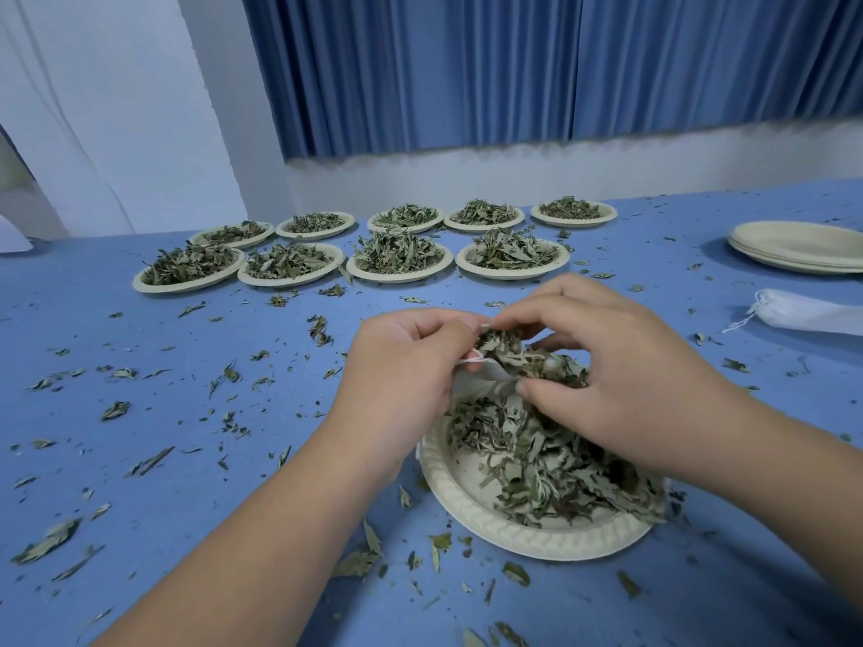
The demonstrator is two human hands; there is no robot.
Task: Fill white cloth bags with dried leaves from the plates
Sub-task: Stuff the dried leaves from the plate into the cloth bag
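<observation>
Head view: near plate point(537, 540) of dried leaves point(537, 459), cloth bag point(483, 375) above

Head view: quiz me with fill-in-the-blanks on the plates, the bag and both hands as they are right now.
___ plates heaped with leaves stand in two rows at the back.
The stack of empty plates sits at the ___ edge of the table.
The left hand pinches a ___ cloth bag while the right hand grips a clump of leaves at its mouth.
Leaf bits litter the table's ___ surface.
Missing words: nine; right; white; blue.
</observation>
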